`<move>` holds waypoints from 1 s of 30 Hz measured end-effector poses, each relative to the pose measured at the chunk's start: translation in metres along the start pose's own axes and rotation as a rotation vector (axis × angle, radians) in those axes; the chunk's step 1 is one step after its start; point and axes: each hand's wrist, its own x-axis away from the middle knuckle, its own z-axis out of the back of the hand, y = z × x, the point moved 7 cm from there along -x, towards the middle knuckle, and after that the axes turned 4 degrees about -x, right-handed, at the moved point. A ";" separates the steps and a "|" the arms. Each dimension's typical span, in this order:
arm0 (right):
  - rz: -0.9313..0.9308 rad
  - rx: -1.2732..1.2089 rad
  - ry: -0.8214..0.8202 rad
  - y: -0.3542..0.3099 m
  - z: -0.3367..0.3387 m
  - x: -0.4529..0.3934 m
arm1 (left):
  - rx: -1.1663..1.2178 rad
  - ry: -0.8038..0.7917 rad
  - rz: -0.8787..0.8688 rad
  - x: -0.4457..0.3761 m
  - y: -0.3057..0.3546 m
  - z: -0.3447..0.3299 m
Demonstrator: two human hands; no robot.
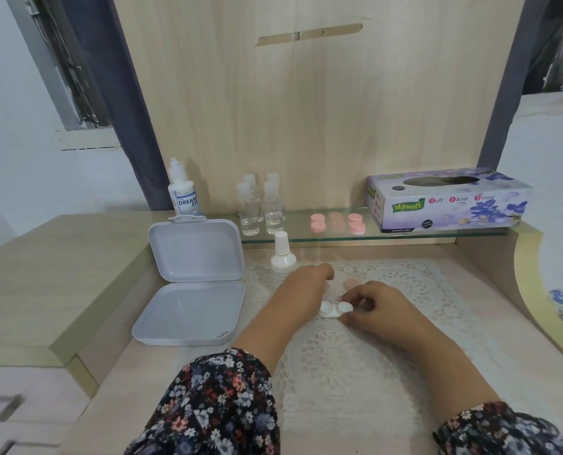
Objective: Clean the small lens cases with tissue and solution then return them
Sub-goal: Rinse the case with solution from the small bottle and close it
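Purple floral tissue box on the glass shelf read "Mysoft Soft Facial Tissue"; the solution bottle left of it read "DREAM EYE", its label partly cut off. White lens case lay on the lace mat, right hand pinching its right cap, left hand beside it, fingers hidden, grip unclear. Pink cap behind was blurred.

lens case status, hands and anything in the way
Both hands on white lens case on the lace mat: left hand steadies it, right hand pinches its right cap. Small white bottle close behind; nothing blocking.
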 end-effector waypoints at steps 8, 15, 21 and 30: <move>0.004 -0.002 0.003 -0.003 0.000 0.001 | 0.384 0.195 0.073 0.031 -0.010 0.006; -0.005 -0.003 0.008 -0.003 0.000 0.001 | 0.365 0.283 0.013 0.042 -0.011 0.003; -0.006 0.002 0.009 -0.004 0.000 0.001 | 0.353 0.255 -0.020 0.037 -0.011 -0.004; -0.004 0.009 0.013 -0.002 0.000 0.000 | 0.322 0.265 -0.050 0.036 -0.009 -0.009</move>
